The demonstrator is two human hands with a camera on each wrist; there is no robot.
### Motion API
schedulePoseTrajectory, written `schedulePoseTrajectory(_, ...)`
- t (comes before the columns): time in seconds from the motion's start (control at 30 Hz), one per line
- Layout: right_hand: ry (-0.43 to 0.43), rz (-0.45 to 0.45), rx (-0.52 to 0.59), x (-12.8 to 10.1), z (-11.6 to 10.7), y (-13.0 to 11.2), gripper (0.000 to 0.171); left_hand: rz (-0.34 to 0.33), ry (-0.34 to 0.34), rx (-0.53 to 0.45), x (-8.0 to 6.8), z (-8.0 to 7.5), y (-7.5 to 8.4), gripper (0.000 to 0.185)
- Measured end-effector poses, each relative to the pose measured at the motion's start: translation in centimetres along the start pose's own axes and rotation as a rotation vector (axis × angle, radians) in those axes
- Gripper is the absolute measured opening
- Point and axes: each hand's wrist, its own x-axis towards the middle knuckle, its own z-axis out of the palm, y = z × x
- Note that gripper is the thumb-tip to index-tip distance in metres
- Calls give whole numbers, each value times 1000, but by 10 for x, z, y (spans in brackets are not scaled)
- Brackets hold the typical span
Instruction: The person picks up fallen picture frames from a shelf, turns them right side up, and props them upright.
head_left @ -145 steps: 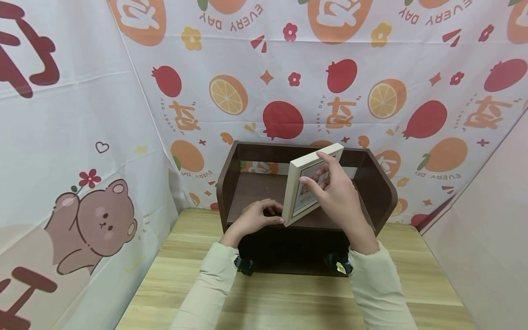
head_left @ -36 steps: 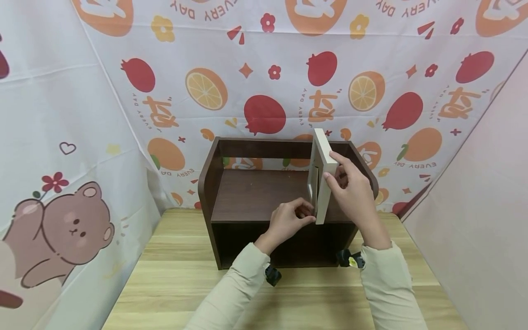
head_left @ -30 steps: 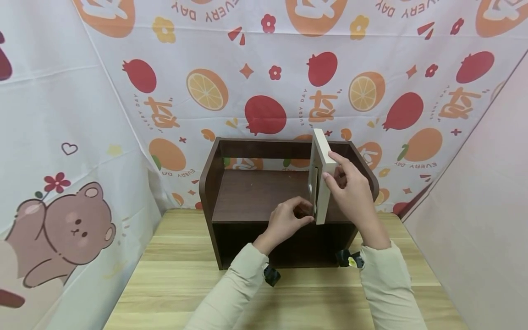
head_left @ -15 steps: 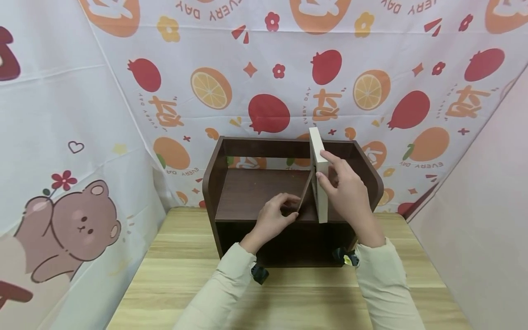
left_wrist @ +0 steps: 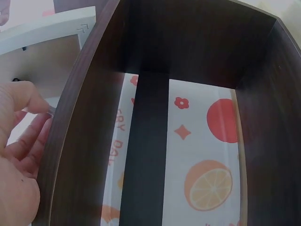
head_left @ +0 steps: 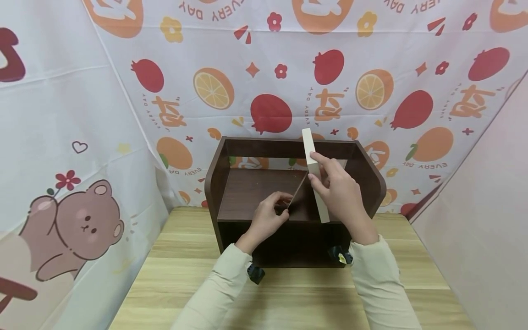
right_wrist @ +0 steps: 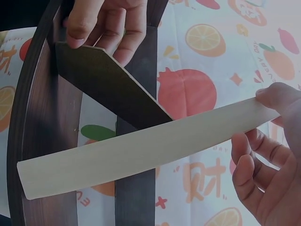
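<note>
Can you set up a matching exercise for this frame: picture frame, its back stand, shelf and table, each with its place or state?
Things:
1. picture frame
2. back stand
3. shelf
4. table

Places or states:
A. stands on the table, dark brown
B. pinched by the left hand, swung out
C. light wood, bears the shelf
D. held upright on the shelf by the right hand

Pairs: 1-D, 2-B, 3-A, 4-C

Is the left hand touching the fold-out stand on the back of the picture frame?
Touching. In the right wrist view the left hand pinches the tip of the dark stand swung out from the picture frame.
</note>
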Motion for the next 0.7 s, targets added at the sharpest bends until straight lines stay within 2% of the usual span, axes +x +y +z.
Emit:
schedulePoseTrajectory(0.37,-17,-21,24,0,-1,0,49,-6,35,42,-1,2,-1,32)
schedulePoseTrajectory(0.7,-96,-15,79,-2,-5,8,56,-53,12,-20,-1,-1,-1,23)
